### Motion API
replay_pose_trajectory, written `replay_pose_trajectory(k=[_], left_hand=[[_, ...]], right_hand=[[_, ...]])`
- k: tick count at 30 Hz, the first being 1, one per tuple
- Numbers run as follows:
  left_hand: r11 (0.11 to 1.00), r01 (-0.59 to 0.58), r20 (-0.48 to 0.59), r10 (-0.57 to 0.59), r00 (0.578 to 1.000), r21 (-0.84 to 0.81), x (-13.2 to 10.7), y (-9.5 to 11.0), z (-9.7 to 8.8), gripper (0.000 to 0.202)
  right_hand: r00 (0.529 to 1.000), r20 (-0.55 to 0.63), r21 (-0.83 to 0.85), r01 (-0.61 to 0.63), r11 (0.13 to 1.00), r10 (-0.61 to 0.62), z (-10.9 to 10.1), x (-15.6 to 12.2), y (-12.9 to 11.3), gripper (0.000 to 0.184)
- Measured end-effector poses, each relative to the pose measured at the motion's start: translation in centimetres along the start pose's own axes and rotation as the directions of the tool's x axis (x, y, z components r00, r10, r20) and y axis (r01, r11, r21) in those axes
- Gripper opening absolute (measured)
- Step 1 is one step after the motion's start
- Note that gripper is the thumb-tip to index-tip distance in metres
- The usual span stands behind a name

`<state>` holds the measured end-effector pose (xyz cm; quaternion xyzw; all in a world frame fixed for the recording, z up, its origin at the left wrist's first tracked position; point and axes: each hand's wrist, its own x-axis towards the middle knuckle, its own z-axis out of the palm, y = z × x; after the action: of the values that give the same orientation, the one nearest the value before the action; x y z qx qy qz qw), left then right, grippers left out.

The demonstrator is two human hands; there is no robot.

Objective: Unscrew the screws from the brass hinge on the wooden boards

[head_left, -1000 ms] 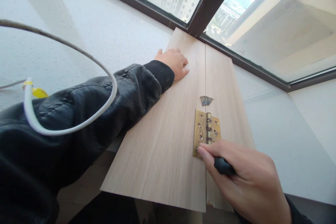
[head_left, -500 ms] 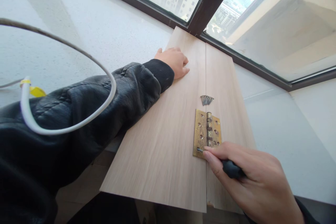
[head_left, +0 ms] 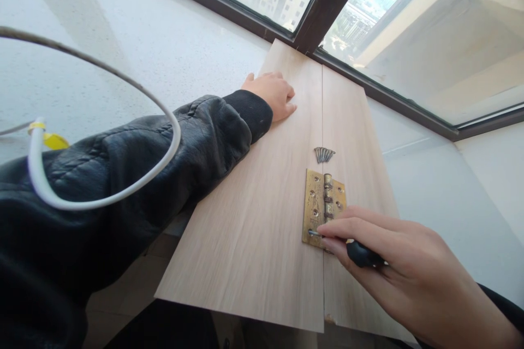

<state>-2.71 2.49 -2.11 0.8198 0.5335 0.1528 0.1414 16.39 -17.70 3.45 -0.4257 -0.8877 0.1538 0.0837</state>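
Note:
Two light wooden boards [head_left: 262, 229] lie side by side on a white windowsill. A brass hinge [head_left: 317, 204] spans the seam between them. My right hand [head_left: 405, 270] is closed round a black-handled screwdriver [head_left: 360, 253], whose metal tip rests on the hinge's lower left corner. My left hand [head_left: 272, 92], in a black leather sleeve, lies flat with fingers out on the left board near its far end. A small cluster of screws [head_left: 324, 154] sits on the boards just beyond the hinge.
A white cable [head_left: 123, 188] loops over my left arm, with a yellow tag [head_left: 53, 140] at the far left. The dark window frame [head_left: 323, 5] runs along the boards' far end. The boards overhang the sill's near edge.
My right hand has drawn back to the right with the screwdriver, uncovering more of the hinge. The tool's tip stays at the hinge's lower left corner. My left hand has not moved.

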Motion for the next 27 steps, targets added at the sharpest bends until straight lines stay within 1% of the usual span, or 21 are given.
replay_pose_trajectory(k=[3,6,8,11,13,16,18,20,21,22,23,24,26,27], left_hand=[[1.0,0.003,0.0,-0.003,1.0,0.002,0.0,0.0,0.0,0.043],[1.0,0.002,-0.004,-0.002,1.0,0.003,0.0,0.0,0.0,0.043],[1.0,0.001,-0.007,-0.001,1.0,0.005,0.0,0.0,0.1,0.042],[1.0,0.0,-0.004,0.0,1.0,0.008,0.0,0.0,0.1,0.043],[1.0,0.0,-0.004,0.0,1.0,0.009,0.0,0.0,0.1,0.043],[1.0,0.003,-0.002,-0.003,1.0,0.009,0.0,0.0,0.0,0.043],[1.0,0.004,0.001,-0.004,1.0,0.005,0.0,0.0,0.0,0.043],[1.0,0.003,0.004,-0.003,1.0,0.0,0.0,0.0,0.1,0.043],[1.0,0.002,0.006,-0.002,1.0,-0.003,0.0,0.0,0.1,0.044],[1.0,0.001,0.006,-0.001,1.0,-0.004,0.0,0.0,0.1,0.044],[1.0,-0.001,0.006,0.001,1.0,-0.005,0.0,0.0,0.1,0.045],[1.0,-0.002,0.006,0.003,1.0,-0.004,0.0,0.0,0.0,0.045],[1.0,-0.004,0.006,0.004,1.0,-0.001,0.0,0.0,0.0,0.045],[1.0,-0.004,0.007,0.004,1.0,-0.001,0.0,-0.1,0.0,0.045]], right_hand=[[0.998,0.06,-0.093,0.043,0.995,-0.037,0.0,0.0,0.3,0.012],[0.995,0.063,-0.201,0.094,0.975,-0.083,0.0,0.2,0.2,0.01],[0.993,0.052,-0.25,0.116,0.961,-0.106,0.1,0.4,0.0,0.012],[0.993,0.036,-0.273,0.12,0.955,-0.115,0.4,0.4,-0.1,0.015],[0.994,0.021,-0.268,0.109,0.957,-0.107,0.6,0.3,0.0,0.012],[0.998,-0.015,-0.228,0.051,0.972,-0.056,0.6,0.1,-0.3,0.011],[0.995,-0.086,-0.184,-0.061,0.981,0.046,0.2,-0.1,-0.7,0.017],[0.965,-0.176,-0.133,-0.218,0.967,0.194,-0.5,-0.2,-1.3,0.034],[0.94,-0.211,-0.118,-0.298,0.947,0.269,-0.8,-0.3,-1.6,0.042],[0.916,-0.234,-0.112,-0.358,0.927,0.326,-1.2,-0.3,-1.7,0.046],[0.903,-0.246,-0.115,-0.389,0.914,0.353,-1.5,-0.3,-1.8,0.044],[0.899,-0.255,-0.124,-0.395,0.91,0.355,-1.6,-0.3,-1.9,0.039],[0.912,-0.264,-0.16,-0.362,0.918,0.314,-1.4,-0.1,-1.9,0.025],[0.922,-0.262,-0.189,-0.337,0.922,0.283,-1.1,0.0,-2.0,0.024]])
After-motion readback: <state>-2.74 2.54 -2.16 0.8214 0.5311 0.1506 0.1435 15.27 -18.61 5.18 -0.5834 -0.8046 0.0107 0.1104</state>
